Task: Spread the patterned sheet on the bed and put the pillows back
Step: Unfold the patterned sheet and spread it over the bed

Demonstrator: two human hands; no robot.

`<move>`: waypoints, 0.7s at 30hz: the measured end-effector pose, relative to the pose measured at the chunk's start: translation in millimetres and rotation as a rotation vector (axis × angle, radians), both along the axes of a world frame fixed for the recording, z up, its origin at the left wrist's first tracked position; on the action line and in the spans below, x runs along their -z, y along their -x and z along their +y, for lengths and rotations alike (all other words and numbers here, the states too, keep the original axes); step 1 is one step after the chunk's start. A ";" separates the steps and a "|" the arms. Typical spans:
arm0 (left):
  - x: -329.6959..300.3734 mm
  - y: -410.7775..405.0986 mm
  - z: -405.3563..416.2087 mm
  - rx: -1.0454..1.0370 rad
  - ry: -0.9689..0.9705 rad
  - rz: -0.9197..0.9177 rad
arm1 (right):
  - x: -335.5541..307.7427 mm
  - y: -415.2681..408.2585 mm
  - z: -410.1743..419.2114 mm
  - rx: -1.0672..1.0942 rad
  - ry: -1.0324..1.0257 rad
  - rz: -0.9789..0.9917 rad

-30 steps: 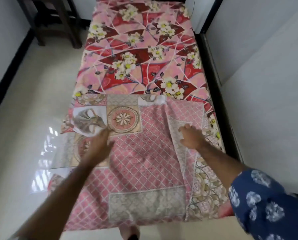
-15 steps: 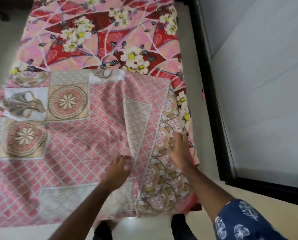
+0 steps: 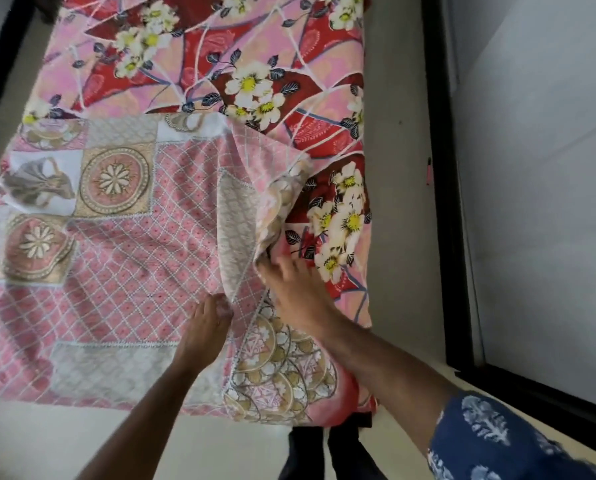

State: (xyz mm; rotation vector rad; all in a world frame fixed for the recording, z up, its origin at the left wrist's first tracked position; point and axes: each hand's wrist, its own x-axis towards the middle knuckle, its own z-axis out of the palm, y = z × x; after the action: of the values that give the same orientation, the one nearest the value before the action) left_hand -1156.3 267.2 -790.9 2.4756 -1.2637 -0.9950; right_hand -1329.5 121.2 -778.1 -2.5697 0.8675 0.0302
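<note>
Pale floor (image 3: 30,441) runs along the bed's near end at 6 o'clock. Just beyond, the left hand (image 3: 203,332) pinches a fold of the patterned sheet (image 3: 127,265), fingers curled into it. At 1 o'clock from it, the right hand (image 3: 294,289) grips the sheet's lifted edge. Farther off, the flowered bed cover (image 3: 220,57) lies bare toward 12 o'clock.

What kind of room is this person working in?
Most likely a small bedroom: a narrow bed under a floral cover, a patterned sheet partly spread over it, and plain walls close alongside.
</note>
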 end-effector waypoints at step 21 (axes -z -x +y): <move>19.5 12.9 5.7 0.128 -0.253 -0.241 | -9.7 -121.9 -177.5 0.132 -0.415 -0.251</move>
State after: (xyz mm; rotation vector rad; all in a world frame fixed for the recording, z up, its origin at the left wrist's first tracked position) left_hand -1169.2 273.0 -810.4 2.8089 -1.4651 -0.9621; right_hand -1207.6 -56.3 -768.4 -2.0751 0.8329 -0.1348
